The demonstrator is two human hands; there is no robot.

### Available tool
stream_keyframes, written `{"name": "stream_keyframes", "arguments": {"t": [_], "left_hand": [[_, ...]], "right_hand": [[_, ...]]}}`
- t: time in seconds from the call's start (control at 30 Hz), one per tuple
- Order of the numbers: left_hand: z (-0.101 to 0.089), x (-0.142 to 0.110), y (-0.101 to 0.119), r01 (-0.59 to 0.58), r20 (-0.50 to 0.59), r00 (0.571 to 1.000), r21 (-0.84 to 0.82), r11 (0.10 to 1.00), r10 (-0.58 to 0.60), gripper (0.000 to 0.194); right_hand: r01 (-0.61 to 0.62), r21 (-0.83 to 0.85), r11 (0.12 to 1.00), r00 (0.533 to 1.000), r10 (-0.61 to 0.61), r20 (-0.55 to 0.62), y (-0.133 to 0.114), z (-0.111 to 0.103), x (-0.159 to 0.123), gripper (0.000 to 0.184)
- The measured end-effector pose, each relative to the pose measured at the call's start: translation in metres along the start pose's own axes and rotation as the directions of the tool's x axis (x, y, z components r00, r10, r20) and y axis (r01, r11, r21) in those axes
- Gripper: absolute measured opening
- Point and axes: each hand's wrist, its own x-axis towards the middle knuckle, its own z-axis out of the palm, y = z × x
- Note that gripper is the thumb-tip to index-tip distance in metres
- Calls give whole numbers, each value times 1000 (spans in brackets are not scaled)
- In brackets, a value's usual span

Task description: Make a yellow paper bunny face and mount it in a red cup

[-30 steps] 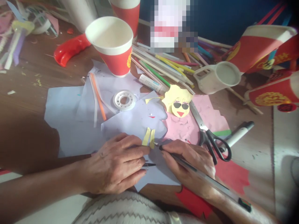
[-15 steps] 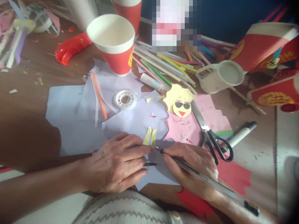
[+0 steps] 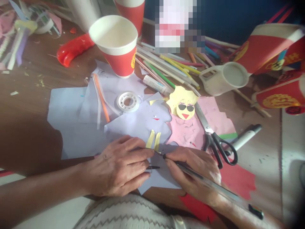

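My right hand (image 3: 196, 168) is closed around a clear-barrelled pen (image 3: 209, 183), its tip touching or just beside the lower ends of two thin yellow paper strips (image 3: 153, 140). My left hand (image 3: 124, 165) lies low over the lilac paper, its index fingertip at the strips' lower ends. A black pen cap (image 3: 153, 167) with a clear part sticks out from between its lower fingers. Beyond the hands lies a yellow paper face (image 3: 185, 107) with dark glasses and a red mouth, partly on pink paper (image 3: 182, 130). Black-handled scissors (image 3: 211, 135) rest right of it.
A white tape spool (image 3: 128, 101) and an orange straw (image 3: 101, 97) lie on lilac paper (image 3: 73, 127). A red-and-white paper cup (image 3: 116, 47), a glue stick (image 3: 154, 84), a white mug (image 3: 225, 78) and several straws stand or lie farther back. A marker (image 3: 246, 138) lies at right.
The pen tip has shifted very slightly to the left and down by the right yellow strip, whose lower end shows less of a bend. My left hand stays in place.
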Motion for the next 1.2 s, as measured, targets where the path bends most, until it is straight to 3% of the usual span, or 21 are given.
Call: {"name": "stream_keyframes", "arguments": {"t": [0.23, 0.43, 1.2], "left_hand": [[0, 0, -1, -10, 9, 1000, -23, 1000, 10, 8], [0, -1, 1, 3, -3, 1000, -15, 1000, -3, 7], [0, -1, 0, -7, 24, 1000, 8, 1000, 7, 8]], "right_hand": [[-114, 20, 993, 993, 115, -19, 1, -2, -2, 12], [27, 30, 999, 998, -25, -49, 4, 2, -5, 11], [46, 65, 997, 998, -43, -40, 7, 7, -2, 9]]}}
